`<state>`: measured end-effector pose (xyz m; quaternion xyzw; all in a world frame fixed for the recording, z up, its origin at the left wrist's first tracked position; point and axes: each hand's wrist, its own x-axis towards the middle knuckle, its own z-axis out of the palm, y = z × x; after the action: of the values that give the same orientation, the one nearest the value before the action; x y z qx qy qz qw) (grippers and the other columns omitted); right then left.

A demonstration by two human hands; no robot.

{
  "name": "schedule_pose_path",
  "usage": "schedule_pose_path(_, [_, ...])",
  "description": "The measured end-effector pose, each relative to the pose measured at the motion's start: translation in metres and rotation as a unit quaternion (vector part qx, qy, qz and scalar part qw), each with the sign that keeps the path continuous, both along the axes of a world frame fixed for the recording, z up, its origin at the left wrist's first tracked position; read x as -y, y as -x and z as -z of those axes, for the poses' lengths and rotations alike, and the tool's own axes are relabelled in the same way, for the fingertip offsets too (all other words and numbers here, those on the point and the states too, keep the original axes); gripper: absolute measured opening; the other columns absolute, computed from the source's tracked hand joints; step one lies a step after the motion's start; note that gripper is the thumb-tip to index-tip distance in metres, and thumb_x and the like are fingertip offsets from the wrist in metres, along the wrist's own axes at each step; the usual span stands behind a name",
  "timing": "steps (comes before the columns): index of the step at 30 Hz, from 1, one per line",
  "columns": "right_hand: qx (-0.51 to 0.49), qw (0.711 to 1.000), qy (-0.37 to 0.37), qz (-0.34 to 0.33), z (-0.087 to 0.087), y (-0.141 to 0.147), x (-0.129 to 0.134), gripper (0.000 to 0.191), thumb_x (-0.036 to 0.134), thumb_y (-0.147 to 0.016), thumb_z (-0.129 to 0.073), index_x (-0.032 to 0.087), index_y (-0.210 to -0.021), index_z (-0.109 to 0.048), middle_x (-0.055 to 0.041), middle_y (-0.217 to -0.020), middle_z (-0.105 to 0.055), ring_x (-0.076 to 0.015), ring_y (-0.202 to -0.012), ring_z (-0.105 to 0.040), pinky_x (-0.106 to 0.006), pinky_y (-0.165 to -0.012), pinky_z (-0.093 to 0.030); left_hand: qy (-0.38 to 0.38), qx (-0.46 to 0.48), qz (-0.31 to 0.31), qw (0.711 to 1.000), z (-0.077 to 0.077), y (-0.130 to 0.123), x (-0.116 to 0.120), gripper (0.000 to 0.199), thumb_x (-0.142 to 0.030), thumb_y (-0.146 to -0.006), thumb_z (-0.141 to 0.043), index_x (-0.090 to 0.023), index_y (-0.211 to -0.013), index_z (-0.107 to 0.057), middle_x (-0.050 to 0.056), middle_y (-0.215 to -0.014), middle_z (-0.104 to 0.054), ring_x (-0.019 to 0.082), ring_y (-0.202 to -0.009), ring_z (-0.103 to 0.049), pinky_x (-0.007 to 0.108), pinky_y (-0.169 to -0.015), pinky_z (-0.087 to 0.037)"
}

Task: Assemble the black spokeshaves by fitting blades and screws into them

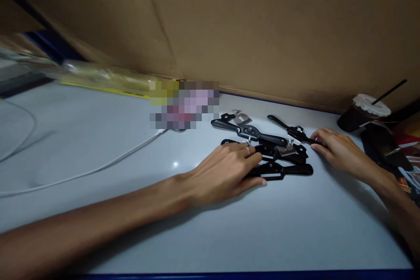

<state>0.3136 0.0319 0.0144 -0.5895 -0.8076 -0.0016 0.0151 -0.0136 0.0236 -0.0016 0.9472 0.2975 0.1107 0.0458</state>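
My left hand (226, 166) is closed over the left end of the nearest black spokeshave body (297, 169), thumb along its near edge and fingers curled over the far side. Just beyond it lies another spokeshave body (267, 152), partly hidden by my fingers, with a loose metal blade (287, 151) and a small screw (289, 141) on it. Farther back is a third spokeshave body (249, 131), near a grey blade (243, 118) and a black cap piece (227, 117). My right hand (339, 148) pinches the right handle of a separate spokeshave (295, 133) on the table.
A lidded dark drink cup (351, 118) with a black straw stands at the back right, beside a black object (382, 148) and cluttered packets. At the back left lies a clear plastic-wrapped roll (105, 79). A white cable (114, 167) crosses the table to a blurred-out item (187, 105). Cardboard (262, 30) rises behind.
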Motion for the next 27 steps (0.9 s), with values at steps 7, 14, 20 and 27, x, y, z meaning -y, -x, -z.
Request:
schedule_pose_path(7, [0.066, 0.998, 0.004, 0.001, -0.001, -0.005, 0.003, 0.025, 0.031, -0.102, -0.042, 0.018, -0.097, -0.062, -0.0131, -0.098, -0.066, -0.0254, -0.084, -0.065, -0.034, -0.073, -0.044, 0.023, -0.004, -0.051, 0.998, -0.001, 0.002, -0.006, 0.033, -0.047, -0.096, -0.062, -0.016, -0.085, -0.060, 0.004, -0.082, -0.063, 0.018, -0.070, -0.056, 0.029, -0.061, -0.035])
schedule_pose_path(14, [0.057, 0.998, -0.011, 0.001, 0.001, 0.001, 0.005, 0.022, 0.025, -0.101, -0.040, 0.018, -0.094, -0.060, -0.0133, -0.093, -0.067, -0.0262, -0.077, -0.065, -0.035, -0.068, -0.041, 0.057, 0.002, -0.120, 0.991, -0.003, 0.001, -0.013, 0.031, -0.048, -0.093, -0.063, -0.017, -0.088, -0.062, 0.006, -0.085, -0.065, 0.021, -0.076, -0.058, 0.029, -0.062, -0.034])
schedule_pose_path(20, [-0.055, 0.998, -0.040, -0.018, -0.011, 0.021, 0.017, 0.024, 0.033, -0.104, -0.038, 0.020, -0.098, -0.059, -0.0107, -0.094, -0.069, -0.0261, -0.080, -0.066, -0.035, -0.070, -0.043, 0.095, 0.053, -0.179, 0.978, -0.002, 0.004, -0.021, 0.030, -0.049, -0.087, -0.065, -0.019, -0.084, -0.061, 0.006, -0.085, -0.064, 0.021, -0.076, -0.055, 0.029, -0.062, -0.033])
schedule_pose_path(27, [-0.177, 0.968, 0.074, -0.163, -0.035, 0.049, 0.040, 0.018, 0.030, -0.106, -0.043, 0.022, -0.111, -0.058, -0.0061, -0.100, -0.069, -0.0195, -0.085, -0.065, -0.031, -0.076, -0.048, 0.289, 0.364, -0.188, 0.865, 0.000, 0.006, -0.039, 0.023, -0.042, -0.083, -0.059, -0.020, -0.080, -0.055, 0.000, -0.072, -0.056, 0.015, -0.066, -0.049, 0.027, -0.061, -0.037])
